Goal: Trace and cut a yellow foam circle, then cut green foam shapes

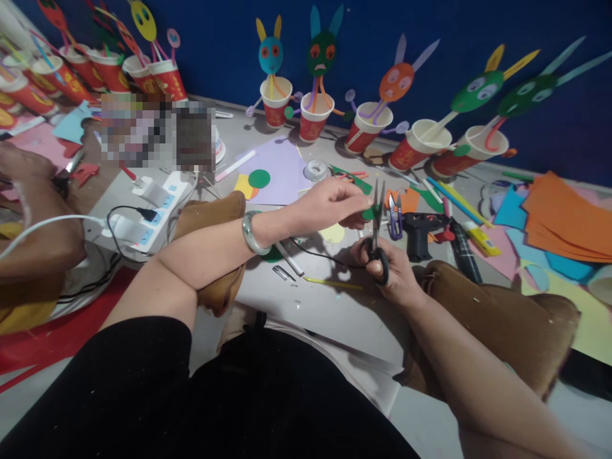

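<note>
My left hand point(335, 203), with a bangle on its wrist, reaches over the table's middle. Its fingers are pinched on a small green paper piece point(368, 213), mostly hidden by the fingers. Black-handled scissors point(376, 220) point upward in my right hand point(399, 274), fingers through the loops. The blades look slightly apart and stand right beside the green piece. Just right of them lie small purple-handled thread snips point(396, 217) and a black glue gun point(421, 233). A pale yellow paper circle point(333, 233) lies below my left hand.
Red paper cups point(275, 115) with paper animal heads line the blue wall. Orange paper sheets point(564, 220) lie right, a purple sheet point(282, 169) and tape roll point(315, 169) ahead. Brown cushions point(497, 325) flank my forearms. A power strip point(165, 207) and another person's arm point(45, 210) are left.
</note>
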### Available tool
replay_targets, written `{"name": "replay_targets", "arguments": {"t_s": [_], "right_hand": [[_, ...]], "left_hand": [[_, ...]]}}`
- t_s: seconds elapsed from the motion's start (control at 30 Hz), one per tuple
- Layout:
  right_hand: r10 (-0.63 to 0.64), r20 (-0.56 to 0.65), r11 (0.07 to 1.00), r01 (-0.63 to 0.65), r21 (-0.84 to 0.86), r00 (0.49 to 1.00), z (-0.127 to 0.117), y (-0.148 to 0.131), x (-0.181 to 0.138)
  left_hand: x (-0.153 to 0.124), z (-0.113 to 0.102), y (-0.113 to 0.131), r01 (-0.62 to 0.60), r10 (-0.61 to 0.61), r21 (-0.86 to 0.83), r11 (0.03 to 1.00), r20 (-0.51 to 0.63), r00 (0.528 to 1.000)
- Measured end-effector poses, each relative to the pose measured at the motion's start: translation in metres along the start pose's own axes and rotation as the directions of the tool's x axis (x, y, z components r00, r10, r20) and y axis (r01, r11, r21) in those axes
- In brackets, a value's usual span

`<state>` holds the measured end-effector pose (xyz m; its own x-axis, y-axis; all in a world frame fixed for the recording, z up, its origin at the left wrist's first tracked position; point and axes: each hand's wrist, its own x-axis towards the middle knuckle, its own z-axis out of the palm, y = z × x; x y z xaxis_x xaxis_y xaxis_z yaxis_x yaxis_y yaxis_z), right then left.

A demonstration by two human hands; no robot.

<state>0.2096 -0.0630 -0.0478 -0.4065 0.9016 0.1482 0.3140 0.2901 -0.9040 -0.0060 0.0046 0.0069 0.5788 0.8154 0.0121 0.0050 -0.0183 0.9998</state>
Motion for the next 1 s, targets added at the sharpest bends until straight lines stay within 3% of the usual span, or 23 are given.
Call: {"name": "replay_targets", "arguments": {"t_s": [0.13, 0.43, 1.0], "right_hand": [[-0.019, -0.007, 1.0, 0.019, -0.006, 1.0, 0.0004, 0.0014, -0.0001], [0.008, -0.008, 1.0, -0.008, 0.02, 1.0, 0.0015, 0.0018, -0.0004], [0.036, 0.008, 0.999, -0.036, 0.027, 0.999, 0.0026, 0.0001, -0.0006]], "left_hand": [[0.0027, -0.0016, -0.0015, 0.039, -0.038, -0.066, 0.997, 0.018, 0.999], [0.0015, -0.0029, -0.0079, -0.135, 0.134, 0.005, 0.991, 0.034, 0.99], [0.002, -0.0035, -0.0065, -0.129, 0.127, 0.036, 0.991, 0.051, 0.991]]}}
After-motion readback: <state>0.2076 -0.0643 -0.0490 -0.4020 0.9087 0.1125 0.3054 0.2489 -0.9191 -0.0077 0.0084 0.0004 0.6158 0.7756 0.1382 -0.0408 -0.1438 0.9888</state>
